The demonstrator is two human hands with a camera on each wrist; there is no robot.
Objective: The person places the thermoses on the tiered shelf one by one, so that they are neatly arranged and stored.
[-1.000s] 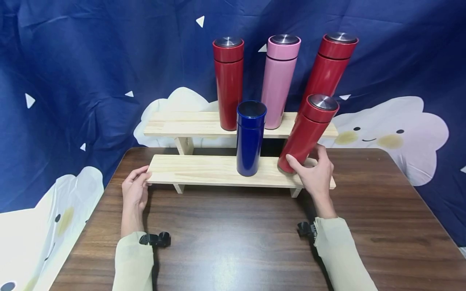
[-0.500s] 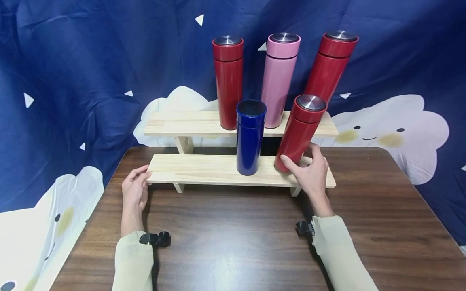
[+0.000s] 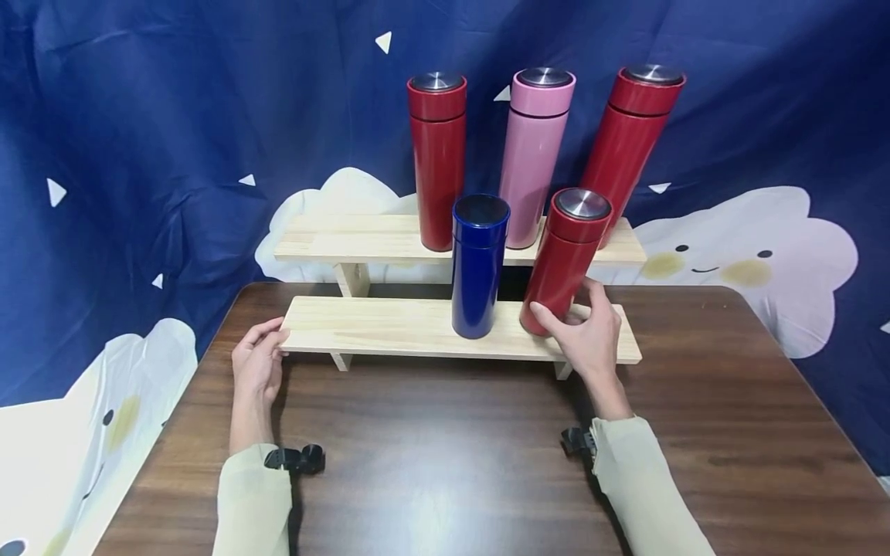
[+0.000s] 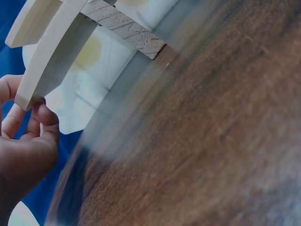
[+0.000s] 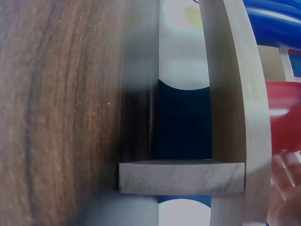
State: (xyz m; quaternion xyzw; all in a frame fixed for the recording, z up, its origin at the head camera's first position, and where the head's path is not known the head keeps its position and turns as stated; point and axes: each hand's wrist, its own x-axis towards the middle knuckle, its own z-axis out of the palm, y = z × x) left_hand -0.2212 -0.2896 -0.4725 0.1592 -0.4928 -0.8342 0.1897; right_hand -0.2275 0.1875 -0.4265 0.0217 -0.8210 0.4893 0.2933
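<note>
A red flask (image 3: 566,259) with a steel lid stands on the lower wooden shelf (image 3: 389,328), right of a lidless blue flask (image 3: 477,264). My right hand (image 3: 582,330) grips the red flask's base, thumb on the left, fingers round the right. In the right wrist view the red flask (image 5: 282,113) and blue flask (image 5: 277,21) show past the lower shelf's edge (image 5: 235,103). My left hand (image 3: 259,359) holds the lower shelf's left end; the left wrist view shows its fingers (image 4: 33,122) curled against that shelf's end (image 4: 44,70).
On the upper shelf (image 3: 348,235) stand a red flask (image 3: 436,158), a pink flask (image 3: 533,154) and another red flask (image 3: 629,147). A dark wooden table (image 3: 445,463) carries the shelves. A blue cloth with clouds (image 3: 174,139) hangs behind.
My right hand has slid the red flask leftward along the lower shelf towards the blue flask and brought it more upright. My left hand has stayed put.
</note>
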